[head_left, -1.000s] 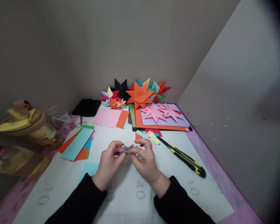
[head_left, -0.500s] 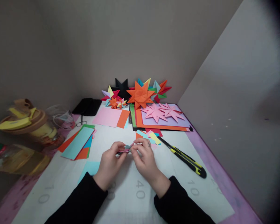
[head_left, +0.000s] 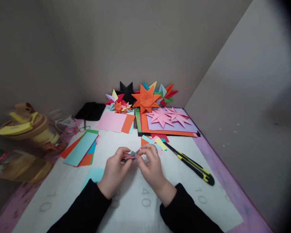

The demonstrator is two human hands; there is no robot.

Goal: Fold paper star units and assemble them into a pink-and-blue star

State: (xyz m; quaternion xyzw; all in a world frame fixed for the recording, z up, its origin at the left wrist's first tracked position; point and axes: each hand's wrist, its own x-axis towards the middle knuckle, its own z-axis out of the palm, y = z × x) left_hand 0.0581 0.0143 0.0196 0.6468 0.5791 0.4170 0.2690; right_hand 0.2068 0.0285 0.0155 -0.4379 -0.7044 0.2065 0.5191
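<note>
A small folded paper piece [head_left: 133, 154], pink and grey-blue, is pinched between my two hands above the white mat. On its left side, my left hand [head_left: 115, 170] grips it between thumb and fingers. My right hand [head_left: 150, 166] has its thumb and fingertips closed on the right end. The fingers hide much of the piece. A light blue sheet [head_left: 94, 175] lies beside my left wrist, and small coloured paper scraps [head_left: 151, 141] lie just beyond my right hand.
A yellow and black cutter [head_left: 194, 167] lies at right. Coloured strips [head_left: 81, 149], scissors [head_left: 85, 127] and a bottle [head_left: 21, 166] are at left. Paper stars [head_left: 146, 98] stand at the back, near pink sheets [head_left: 111, 121] and a stack with pink stars [head_left: 162, 117].
The fingers of my right hand have shifted slightly around the paper piece. Both hands stay in nearly the same place, and the objects around them have not moved.
</note>
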